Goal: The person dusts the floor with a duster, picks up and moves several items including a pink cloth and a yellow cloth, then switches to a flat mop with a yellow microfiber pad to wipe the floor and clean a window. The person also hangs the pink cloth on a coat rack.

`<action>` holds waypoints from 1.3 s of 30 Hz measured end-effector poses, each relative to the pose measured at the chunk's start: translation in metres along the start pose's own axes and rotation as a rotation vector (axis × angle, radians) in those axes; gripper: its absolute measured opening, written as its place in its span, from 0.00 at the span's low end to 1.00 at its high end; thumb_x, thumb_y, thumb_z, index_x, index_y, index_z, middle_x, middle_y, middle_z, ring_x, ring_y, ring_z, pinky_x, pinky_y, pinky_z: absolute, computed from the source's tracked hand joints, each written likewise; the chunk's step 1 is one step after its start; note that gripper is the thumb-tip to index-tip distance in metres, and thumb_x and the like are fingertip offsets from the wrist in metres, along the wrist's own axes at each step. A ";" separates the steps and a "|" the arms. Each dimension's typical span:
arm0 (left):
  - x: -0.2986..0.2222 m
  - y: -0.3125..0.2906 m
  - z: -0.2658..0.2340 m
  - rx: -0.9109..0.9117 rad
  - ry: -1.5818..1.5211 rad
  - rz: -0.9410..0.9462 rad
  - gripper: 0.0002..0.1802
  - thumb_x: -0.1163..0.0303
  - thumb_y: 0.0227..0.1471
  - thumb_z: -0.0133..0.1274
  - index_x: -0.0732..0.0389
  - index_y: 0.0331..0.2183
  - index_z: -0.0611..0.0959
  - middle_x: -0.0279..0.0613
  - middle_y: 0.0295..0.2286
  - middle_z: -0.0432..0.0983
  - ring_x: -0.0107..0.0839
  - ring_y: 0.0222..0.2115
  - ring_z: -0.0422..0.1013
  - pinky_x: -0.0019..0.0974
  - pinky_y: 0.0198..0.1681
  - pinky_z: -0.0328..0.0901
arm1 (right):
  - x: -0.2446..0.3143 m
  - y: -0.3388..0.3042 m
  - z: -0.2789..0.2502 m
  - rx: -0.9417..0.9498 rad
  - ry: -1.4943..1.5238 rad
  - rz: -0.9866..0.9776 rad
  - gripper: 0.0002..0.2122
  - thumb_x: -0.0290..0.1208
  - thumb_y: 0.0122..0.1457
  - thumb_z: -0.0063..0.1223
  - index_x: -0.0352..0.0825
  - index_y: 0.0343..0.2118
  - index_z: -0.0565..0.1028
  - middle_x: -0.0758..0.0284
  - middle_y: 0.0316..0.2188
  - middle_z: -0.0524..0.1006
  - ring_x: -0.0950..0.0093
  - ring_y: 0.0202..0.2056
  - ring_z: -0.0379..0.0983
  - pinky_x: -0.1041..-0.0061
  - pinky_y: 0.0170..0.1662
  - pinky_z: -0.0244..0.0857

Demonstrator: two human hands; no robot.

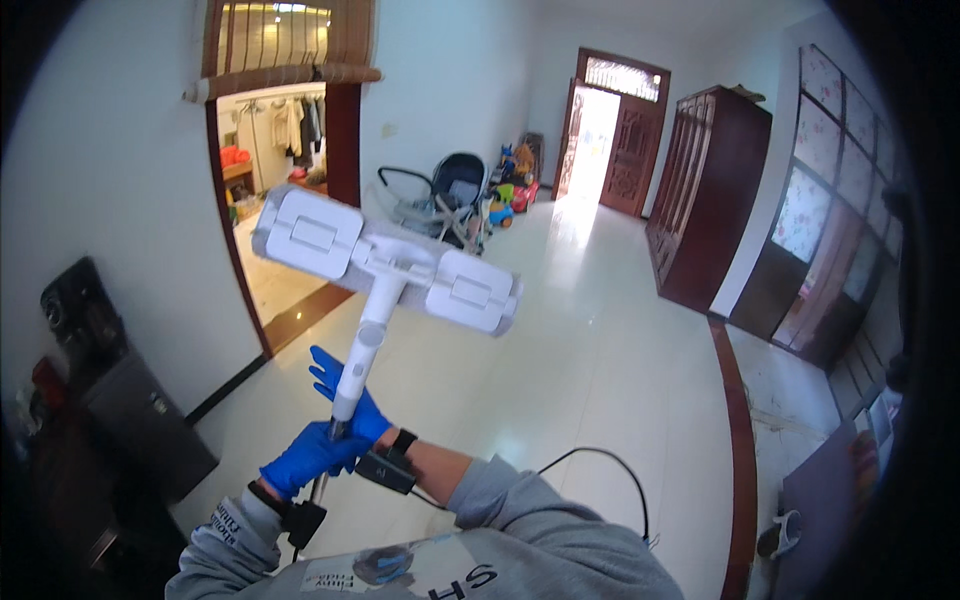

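Note:
A flat mop (370, 335) is raised in front of me, its wide white head up and a grey pad showing along the rim. My left hand (305, 460), in a blue glove, is wrapped round the metal pole just below the white neck. Behind that neck lies my right hand (366, 415), also blue-gloved, with its fingers stretched out and apart toward the upper left. The pole crosses in front of its palm; whether they touch I cannot tell. Dark devices are strapped to both wrists.
An open doorway (285, 200) with hanging clothes beyond is at the left. A stroller (460, 190) and several toys (515, 195) stand along the far wall. At the right is a tall brown cabinet (710, 195). Dark furniture (145, 425) stands near on the left; a black cable (610, 455) loops beside my right arm.

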State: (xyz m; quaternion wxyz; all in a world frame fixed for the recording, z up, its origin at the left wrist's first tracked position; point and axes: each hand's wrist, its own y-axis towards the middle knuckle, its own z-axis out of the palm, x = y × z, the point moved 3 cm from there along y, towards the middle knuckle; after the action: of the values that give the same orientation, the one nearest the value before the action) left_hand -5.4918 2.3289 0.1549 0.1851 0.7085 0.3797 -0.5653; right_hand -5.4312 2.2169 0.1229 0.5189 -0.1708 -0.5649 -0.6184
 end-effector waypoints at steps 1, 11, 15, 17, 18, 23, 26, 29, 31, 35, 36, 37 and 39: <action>-0.003 0.020 -0.009 0.002 -0.002 0.020 0.16 0.54 0.50 0.55 0.59 0.27 0.80 0.34 0.18 0.74 0.21 0.18 0.67 0.23 0.22 0.62 | -0.003 0.018 -0.017 0.023 -0.100 -0.063 0.29 0.41 0.63 0.37 0.36 0.62 0.44 0.64 0.64 0.44 0.69 0.63 0.44 0.67 0.64 0.38; 0.060 0.169 -0.048 -0.051 0.088 -0.017 0.18 0.53 0.50 0.54 0.60 0.29 0.80 0.36 0.18 0.74 0.22 0.18 0.68 0.24 0.21 0.62 | -0.105 0.101 -0.132 0.132 0.116 0.137 0.28 0.42 0.64 0.33 0.36 0.62 0.44 0.63 0.64 0.44 0.69 0.64 0.42 0.68 0.65 0.36; 0.109 0.232 -0.109 -0.140 0.056 -0.046 0.17 0.54 0.52 0.53 0.60 0.28 0.81 0.35 0.18 0.73 0.22 0.18 0.68 0.24 0.21 0.62 | -0.139 0.154 -0.164 -0.032 0.294 -0.014 0.25 0.40 0.64 0.34 0.32 0.60 0.49 0.59 0.60 0.55 0.66 0.60 0.53 0.68 0.63 0.47; 0.109 0.266 -0.140 -0.141 -0.043 0.041 0.16 0.57 0.52 0.53 0.61 0.32 0.82 0.36 0.17 0.73 0.22 0.17 0.67 0.24 0.19 0.62 | -0.138 0.196 -0.180 -0.045 0.549 -0.059 0.23 0.38 0.66 0.29 0.30 0.59 0.50 0.57 0.57 0.58 0.63 0.58 0.55 0.68 0.62 0.49; 0.115 0.280 -0.153 -0.130 -0.081 0.050 0.16 0.58 0.51 0.54 0.62 0.32 0.81 0.37 0.18 0.74 0.23 0.17 0.67 0.24 0.19 0.62 | -0.147 0.212 -0.182 -0.085 0.579 -0.016 0.24 0.40 0.66 0.28 0.30 0.59 0.50 0.56 0.58 0.57 0.64 0.59 0.54 0.68 0.62 0.48; 0.111 0.350 -0.230 -0.108 -0.120 0.046 0.13 0.61 0.48 0.55 0.63 0.28 0.78 0.40 0.19 0.76 0.24 0.16 0.67 0.24 0.20 0.63 | -0.170 0.308 -0.185 -0.081 0.716 0.083 0.28 0.47 0.64 0.28 0.31 0.60 0.49 0.55 0.59 0.55 0.63 0.60 0.52 0.69 0.64 0.43; 0.109 0.386 -0.269 -0.085 -0.120 0.062 0.12 0.63 0.48 0.55 0.63 0.28 0.78 0.40 0.19 0.75 0.24 0.16 0.68 0.24 0.20 0.63 | -0.181 0.353 -0.194 -0.114 0.709 0.102 0.29 0.49 0.63 0.29 0.32 0.60 0.50 0.55 0.60 0.54 0.64 0.61 0.51 0.69 0.64 0.44; 0.111 0.422 -0.300 -0.071 -0.180 0.087 0.11 0.64 0.49 0.55 0.64 0.28 0.78 0.40 0.19 0.75 0.25 0.16 0.68 0.25 0.20 0.63 | -0.189 0.396 -0.206 -0.125 0.737 0.101 0.29 0.49 0.63 0.29 0.32 0.60 0.49 0.57 0.60 0.53 0.64 0.61 0.50 0.69 0.64 0.44; 0.113 0.444 -0.314 -0.057 -0.222 0.119 0.11 0.65 0.49 0.55 0.64 0.28 0.78 0.40 0.19 0.74 0.25 0.16 0.68 0.25 0.21 0.63 | -0.196 0.419 -0.214 -0.133 0.651 0.101 0.30 0.49 0.63 0.31 0.31 0.60 0.49 0.58 0.60 0.53 0.64 0.61 0.51 0.69 0.64 0.44; 0.114 0.486 -0.342 -0.105 -0.214 0.096 0.09 0.66 0.50 0.53 0.63 0.29 0.77 0.40 0.19 0.74 0.25 0.17 0.68 0.26 0.21 0.63 | -0.210 0.467 -0.235 -0.087 0.575 0.050 0.31 0.49 0.62 0.35 0.30 0.60 0.48 0.59 0.60 0.53 0.64 0.60 0.52 0.71 0.64 0.44; 0.111 0.497 -0.348 -0.094 -0.170 0.116 0.10 0.66 0.50 0.53 0.63 0.29 0.77 0.40 0.19 0.74 0.25 0.17 0.68 0.25 0.22 0.63 | -0.213 0.479 -0.242 -0.057 0.539 0.035 0.31 0.49 0.62 0.35 0.30 0.60 0.48 0.59 0.60 0.53 0.64 0.60 0.52 0.71 0.64 0.44; 0.110 0.507 -0.352 -0.090 -0.128 0.122 0.10 0.65 0.50 0.52 0.63 0.29 0.77 0.41 0.19 0.74 0.25 0.17 0.68 0.25 0.22 0.63 | -0.217 0.488 -0.250 -0.022 0.499 0.017 0.31 0.49 0.62 0.35 0.30 0.60 0.47 0.59 0.60 0.53 0.64 0.60 0.52 0.71 0.64 0.44; 0.105 0.532 -0.359 -0.103 -0.076 0.095 0.11 0.63 0.50 0.52 0.62 0.29 0.78 0.40 0.19 0.74 0.25 0.18 0.69 0.26 0.22 0.64 | -0.223 0.509 -0.271 0.066 0.532 0.063 0.28 0.46 0.64 0.31 0.31 0.60 0.49 0.59 0.60 0.54 0.65 0.60 0.52 0.72 0.64 0.45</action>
State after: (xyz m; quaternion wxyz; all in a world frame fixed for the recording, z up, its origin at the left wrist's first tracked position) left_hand -4.8499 2.2694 0.0722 0.2622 0.6933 0.3668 -0.5622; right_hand -4.8144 2.1700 0.1284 0.6732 -0.0028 -0.4232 -0.6065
